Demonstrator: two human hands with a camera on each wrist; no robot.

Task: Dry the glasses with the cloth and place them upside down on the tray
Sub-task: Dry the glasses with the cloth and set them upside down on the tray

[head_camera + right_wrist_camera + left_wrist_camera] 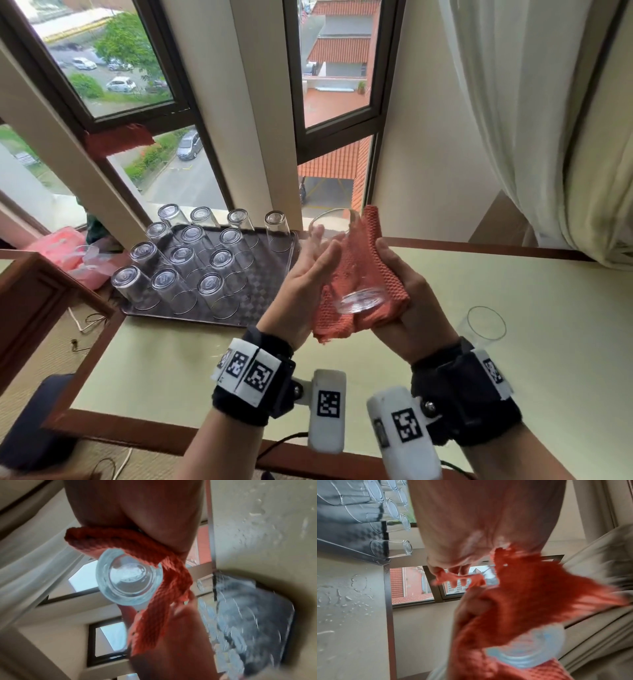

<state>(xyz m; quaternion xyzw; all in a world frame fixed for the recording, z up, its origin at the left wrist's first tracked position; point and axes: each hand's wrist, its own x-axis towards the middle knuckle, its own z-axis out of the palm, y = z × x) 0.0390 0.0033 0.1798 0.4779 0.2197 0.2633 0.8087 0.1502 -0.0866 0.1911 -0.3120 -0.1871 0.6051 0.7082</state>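
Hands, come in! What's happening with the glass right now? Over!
Right hand grips cloth around glass; left hand open against it. Tray spot free. One upright glass waiting.

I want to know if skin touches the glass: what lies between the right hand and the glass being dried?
The cloth lies between the right hand and the glass; the head view shows this.
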